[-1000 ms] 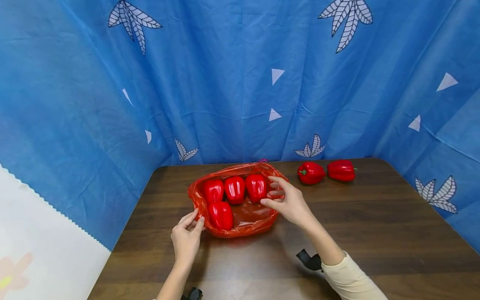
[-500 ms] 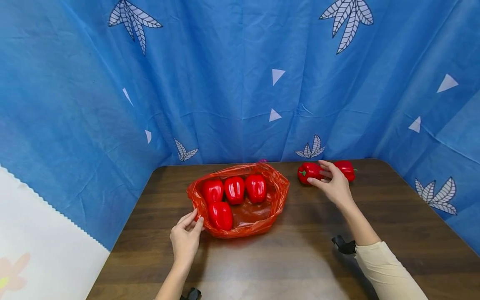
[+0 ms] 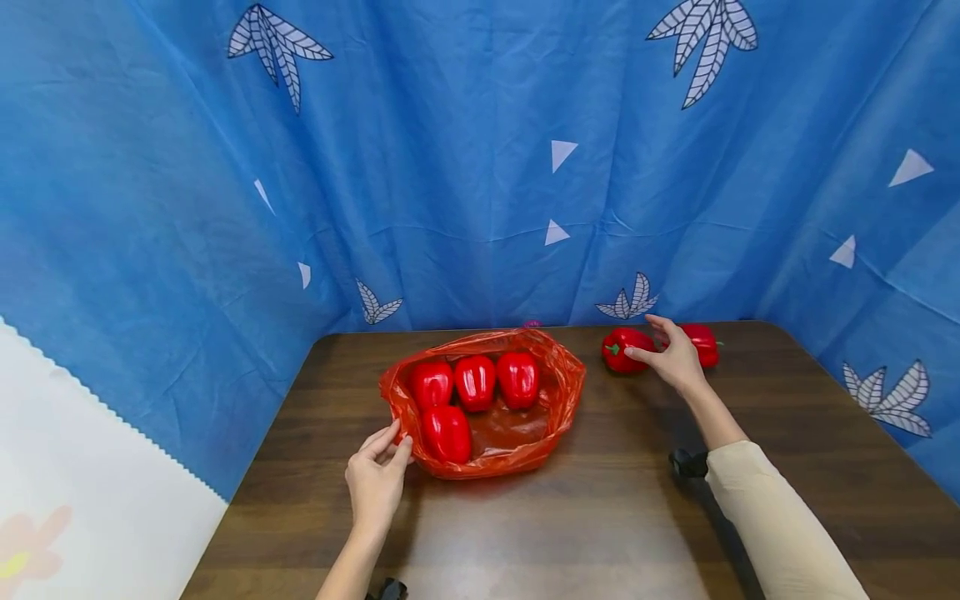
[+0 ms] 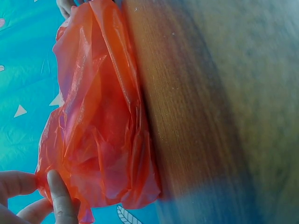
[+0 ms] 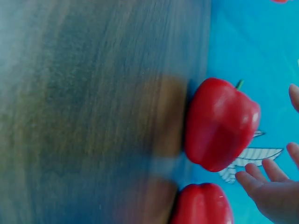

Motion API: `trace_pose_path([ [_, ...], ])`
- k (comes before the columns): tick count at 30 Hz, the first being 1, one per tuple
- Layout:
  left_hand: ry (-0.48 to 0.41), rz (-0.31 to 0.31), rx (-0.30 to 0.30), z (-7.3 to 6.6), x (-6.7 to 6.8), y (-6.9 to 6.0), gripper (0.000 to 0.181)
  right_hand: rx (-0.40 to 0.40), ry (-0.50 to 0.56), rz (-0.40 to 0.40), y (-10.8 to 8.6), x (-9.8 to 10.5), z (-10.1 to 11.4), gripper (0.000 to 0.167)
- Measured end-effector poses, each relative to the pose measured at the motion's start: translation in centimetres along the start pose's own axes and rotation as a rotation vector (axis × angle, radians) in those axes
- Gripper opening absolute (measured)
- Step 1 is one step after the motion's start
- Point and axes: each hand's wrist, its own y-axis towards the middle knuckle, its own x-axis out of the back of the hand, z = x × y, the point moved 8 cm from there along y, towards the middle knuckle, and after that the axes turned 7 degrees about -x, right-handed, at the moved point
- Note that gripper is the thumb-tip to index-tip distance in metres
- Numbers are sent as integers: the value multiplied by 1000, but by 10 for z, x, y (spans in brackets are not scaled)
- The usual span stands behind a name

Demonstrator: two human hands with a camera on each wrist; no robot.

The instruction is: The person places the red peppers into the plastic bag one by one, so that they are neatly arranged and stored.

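My left hand (image 3: 375, 487) pinches the left rim of a red plastic bag (image 3: 525, 454) between thumb and fingers; the left wrist view shows the thumb (image 4: 58, 193) on the film. The bag's mouth is spread wide, and several glossy red bell peppers (image 3: 447, 433) lie inside. At the back right, my right hand (image 3: 675, 358) hovers with parted fingers over the left of two loose bell peppers (image 3: 624, 346). In the right wrist view this pepper (image 5: 222, 123) has a green stem, and a gap shows between it and the fingers (image 5: 250, 182). The other loose pepper (image 3: 701, 343) is partly hidden behind that hand.
The dark wooden table (image 3: 562, 533) reaches back to a blue patterned curtain (image 3: 450, 167). A white cloth (image 3: 82, 492) hangs at the left. Both loose peppers lie close to the table's back edge.
My right hand has moved from the bag's right side to the loose peppers at the back right. The left hand keeps its hold on the bag's rim.
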Motion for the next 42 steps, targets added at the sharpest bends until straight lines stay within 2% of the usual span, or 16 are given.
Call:
trace_pose_path([
  [8, -13, -7, -8, 0, 0, 0, 34, -58, -17, 58, 13, -11, -15, 87],
  [18, -11, -8, 22, 2, -1, 1, 34, -98, -43, 96, 17, -22, -24, 88],
  [26, 3, -12, 17, 3, 0, 1, 34, -102, -89, 92, 17, -25, -30, 84],
  [33, 25, -30, 9, 3, 0, 1, 32, -77, -127, 70, 14, -25, -27, 79],
  [42, 0, -15, 21, 1, 0, 0, 34, -76, -128, 40, 12, -25, -27, 74],
])
